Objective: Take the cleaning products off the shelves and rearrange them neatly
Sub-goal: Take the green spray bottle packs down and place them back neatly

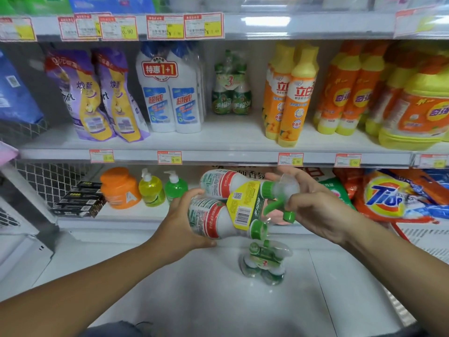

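Across the upper half of the frame I see a white store shelf (pixel 218 139) stocked with purple pouches (pixel 97 93), white bottles (pixel 170 93) and orange dish-soap bottles (pixel 289 93); price tags line its edges. Below centre, a pale floor (pixel 170 288) carries one wrapped pack of green bottles (pixel 264 263), standing upright. At frame centre, a second shrink-wrapped spray-bottle pack (pixel 228 205) lies sideways between both hands. Left hand (pixel 184 222) grip is closed around the bottle bases; right hand (pixel 315 205) grip pinches the green trigger end, caps pointing right.
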`<act>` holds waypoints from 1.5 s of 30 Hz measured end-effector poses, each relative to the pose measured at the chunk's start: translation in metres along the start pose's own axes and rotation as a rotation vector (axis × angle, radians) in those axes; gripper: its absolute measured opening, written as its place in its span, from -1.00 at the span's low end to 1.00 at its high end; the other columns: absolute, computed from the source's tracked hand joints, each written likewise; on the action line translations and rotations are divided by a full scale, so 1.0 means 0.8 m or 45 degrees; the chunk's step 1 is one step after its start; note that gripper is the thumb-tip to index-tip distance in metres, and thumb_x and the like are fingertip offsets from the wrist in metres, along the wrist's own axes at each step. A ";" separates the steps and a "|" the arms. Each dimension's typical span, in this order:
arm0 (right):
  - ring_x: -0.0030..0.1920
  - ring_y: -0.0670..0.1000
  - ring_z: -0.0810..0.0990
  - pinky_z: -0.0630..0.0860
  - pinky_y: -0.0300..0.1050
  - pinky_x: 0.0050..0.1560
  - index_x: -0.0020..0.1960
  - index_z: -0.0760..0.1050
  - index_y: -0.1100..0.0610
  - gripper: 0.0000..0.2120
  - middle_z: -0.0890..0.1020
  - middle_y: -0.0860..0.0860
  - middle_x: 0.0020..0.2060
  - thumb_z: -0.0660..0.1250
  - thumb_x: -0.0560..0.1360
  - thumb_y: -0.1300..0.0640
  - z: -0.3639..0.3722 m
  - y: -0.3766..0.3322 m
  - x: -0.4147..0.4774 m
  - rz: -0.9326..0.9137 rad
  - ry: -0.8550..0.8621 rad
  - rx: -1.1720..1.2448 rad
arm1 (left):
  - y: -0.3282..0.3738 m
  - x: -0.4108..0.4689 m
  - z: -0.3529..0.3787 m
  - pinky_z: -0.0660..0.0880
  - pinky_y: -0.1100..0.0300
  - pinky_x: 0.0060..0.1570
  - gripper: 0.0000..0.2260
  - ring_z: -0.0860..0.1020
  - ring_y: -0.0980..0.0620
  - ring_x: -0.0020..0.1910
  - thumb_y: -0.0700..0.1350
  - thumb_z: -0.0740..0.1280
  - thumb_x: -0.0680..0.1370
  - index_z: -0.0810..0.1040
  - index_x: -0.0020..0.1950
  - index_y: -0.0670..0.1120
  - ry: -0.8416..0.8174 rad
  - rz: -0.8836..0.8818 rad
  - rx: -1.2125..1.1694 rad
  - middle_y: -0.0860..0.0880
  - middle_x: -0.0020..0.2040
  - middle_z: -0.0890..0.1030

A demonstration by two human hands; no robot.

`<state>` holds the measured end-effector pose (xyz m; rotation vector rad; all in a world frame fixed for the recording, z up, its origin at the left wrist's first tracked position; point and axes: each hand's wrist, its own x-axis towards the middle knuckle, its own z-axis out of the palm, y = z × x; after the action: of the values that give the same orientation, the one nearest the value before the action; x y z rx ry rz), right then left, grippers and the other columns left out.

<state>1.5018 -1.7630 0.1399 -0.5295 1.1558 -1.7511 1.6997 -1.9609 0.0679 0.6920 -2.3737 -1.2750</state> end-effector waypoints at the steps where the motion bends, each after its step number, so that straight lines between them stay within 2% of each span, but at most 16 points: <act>1: 0.27 0.16 0.55 0.62 -0.08 -0.30 0.37 0.38 0.17 -0.19 0.48 0.13 0.36 0.16 0.14 0.53 0.001 0.000 0.001 0.001 -0.007 0.006 | 0.000 0.000 -0.001 0.56 0.39 -0.11 -0.02 0.46 0.19 0.17 -0.18 0.70 0.15 0.21 0.34 0.31 -0.001 -0.002 -0.001 0.06 0.30 0.26; 6: 0.24 0.12 0.57 0.63 -0.10 -0.28 0.33 0.40 0.15 -0.25 0.49 0.13 0.34 0.20 0.16 0.51 0.006 0.001 -0.001 -0.013 -0.036 -0.049 | -0.003 0.000 -0.007 0.63 0.18 -0.01 -0.05 0.51 0.08 0.18 -0.15 0.71 0.14 0.26 0.28 0.42 -0.078 -0.031 -0.050 0.05 0.31 0.30; 9: 0.08 0.08 0.66 0.63 -0.11 -0.18 0.30 0.43 0.14 -0.31 0.55 0.14 0.30 0.42 0.20 0.42 0.001 -0.004 -0.002 -0.026 -0.079 -0.209 | -0.002 -0.001 -0.019 0.63 0.15 -0.03 -0.09 0.60 0.05 0.12 -0.22 0.69 0.16 0.36 0.35 0.29 -0.195 -0.118 -0.230 -0.01 0.30 0.44; 12: 0.15 0.15 0.65 0.64 0.07 0.08 0.31 0.45 0.16 -0.11 0.62 0.15 0.22 0.72 0.05 0.09 -0.013 -0.016 0.001 -0.022 -0.144 -0.362 | 0.001 -0.003 -0.029 0.61 0.07 0.08 -0.15 0.63 -0.03 0.13 -0.13 0.71 0.09 0.49 0.28 0.31 -0.309 -0.267 -0.421 -0.09 0.26 0.53; 14: 0.12 0.11 0.65 0.59 0.08 0.18 0.24 0.47 0.18 -0.12 0.66 0.14 0.12 0.71 0.04 -0.10 -0.014 -0.024 0.001 -0.060 -0.106 -0.502 | 0.001 -0.003 -0.029 0.58 -0.01 0.15 -0.16 0.64 -0.10 0.13 -0.04 0.72 0.01 0.55 0.25 0.26 -0.376 -0.355 -0.617 -0.16 0.22 0.59; 16: -0.02 0.06 0.69 0.64 0.05 0.09 0.15 0.45 0.22 -0.24 0.66 0.16 0.02 0.63 0.15 -0.19 -0.006 -0.027 0.000 -0.108 0.024 -0.658 | 0.006 -0.001 -0.025 0.53 -0.09 0.23 -0.19 0.62 -0.08 0.20 -0.03 0.70 0.09 0.54 0.30 0.20 -0.426 -0.394 -0.703 -0.06 0.29 0.58; 20: -0.17 0.11 0.73 0.69 0.10 -0.16 0.01 0.43 0.17 -0.49 0.67 0.16 -0.07 0.45 0.26 -0.16 0.013 -0.016 0.003 -0.156 0.202 -0.941 | 0.004 -0.001 -0.009 0.58 -0.02 0.16 -0.33 0.62 0.03 0.18 -0.07 0.61 0.30 0.46 0.36 0.20 -0.459 -0.459 -0.547 0.12 0.25 0.61; 24: -0.14 0.00 0.71 0.67 -0.08 -0.23 0.06 0.63 0.04 -0.68 0.69 0.03 -0.04 0.48 0.35 -0.06 0.020 0.013 0.009 -0.019 0.014 -1.073 | -0.034 -0.003 0.005 0.62 0.08 0.05 -0.42 0.64 0.07 0.09 -0.13 0.60 0.37 0.47 0.29 0.23 -0.531 -0.540 -0.399 0.12 0.21 0.60; 28: -0.26 -0.16 0.63 0.59 -0.20 -0.28 -0.07 0.67 0.03 -0.89 0.67 -0.11 -0.25 0.53 0.41 0.08 0.010 0.080 0.026 0.058 0.002 -1.169 | -0.102 -0.010 0.048 0.61 0.02 0.08 -0.37 0.63 0.01 0.10 -0.18 0.62 0.29 0.48 0.22 0.27 -0.492 -0.581 -0.364 0.13 0.17 0.62; 31: -0.23 -0.25 0.60 0.51 -0.31 -0.20 -0.12 0.66 -0.01 -0.90 0.66 -0.18 -0.25 0.55 0.41 0.02 -0.016 0.144 0.044 0.075 0.055 -1.223 | -0.156 -0.016 0.096 0.61 0.17 0.00 -0.25 0.63 0.00 0.10 -0.27 0.64 0.21 0.47 0.32 0.07 -0.406 -0.599 -0.448 0.04 0.13 0.64; 33: -0.14 -0.33 0.57 0.42 -0.48 -0.12 -0.11 0.62 -0.08 -0.85 0.63 -0.30 -0.20 0.55 0.39 -0.04 -0.033 0.186 0.054 0.142 0.145 -1.285 | -0.190 -0.016 0.122 0.60 0.17 0.00 -0.23 0.64 0.04 0.07 -0.12 0.64 0.09 0.49 0.27 0.07 -0.335 -0.611 -0.481 0.03 0.10 0.66; 34: -0.09 -0.32 0.57 0.38 -0.53 -0.09 -0.07 0.62 -0.07 -0.82 0.63 -0.30 -0.15 0.55 0.38 -0.06 -0.041 0.205 0.058 0.176 0.190 -1.315 | -0.204 -0.013 0.133 0.59 0.14 0.02 -0.27 0.65 0.11 0.03 -0.03 0.62 0.08 0.51 0.23 0.09 -0.299 -0.608 -0.475 0.06 0.06 0.68; 37: 0.08 -0.18 0.60 0.40 -0.40 0.05 0.08 0.67 0.04 -0.65 0.67 -0.16 0.03 0.57 0.36 -0.08 -0.068 0.260 0.066 0.262 0.286 -1.292 | -0.231 -0.002 0.155 0.55 0.20 0.05 -0.54 0.61 0.37 -0.13 0.04 0.53 0.16 0.56 0.03 0.22 -0.238 -0.582 -0.368 0.35 -0.12 0.67; 40: -0.03 -0.35 0.59 0.38 -0.52 -0.03 0.03 0.67 0.06 -0.74 0.68 -0.12 -0.01 0.58 0.37 0.04 -0.086 0.294 0.070 0.298 0.329 -1.196 | -0.246 0.008 0.171 0.54 0.26 0.06 -0.65 0.61 0.35 -0.11 0.17 0.50 0.15 0.60 -0.09 0.34 -0.247 -0.546 -0.290 0.38 -0.15 0.65; 42: -0.06 -0.32 0.60 0.42 -0.48 0.01 0.01 0.65 0.05 -0.77 0.68 -0.09 -0.03 0.58 0.37 0.11 -0.093 0.306 0.072 0.314 0.340 -1.150 | -0.258 0.006 0.180 0.56 0.24 0.08 -0.64 0.64 0.18 -0.02 0.07 0.59 0.23 0.62 -0.05 0.33 -0.215 -0.537 -0.254 0.22 -0.07 0.69; 45: 0.10 -0.07 0.62 0.49 -0.17 0.24 0.08 0.66 0.08 -0.72 0.67 -0.06 0.05 0.57 0.39 0.08 -0.094 0.316 0.083 0.334 0.369 -1.151 | -0.262 0.007 0.186 0.55 0.20 0.13 -0.61 0.63 0.09 0.04 -0.20 0.56 0.40 0.56 0.08 0.17 -0.187 -0.559 -0.189 0.05 0.03 0.66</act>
<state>1.5322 -1.8146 -0.1255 -0.6110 2.1250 -1.0286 1.6700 -1.9634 -0.1875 1.1517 -2.2822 -1.7111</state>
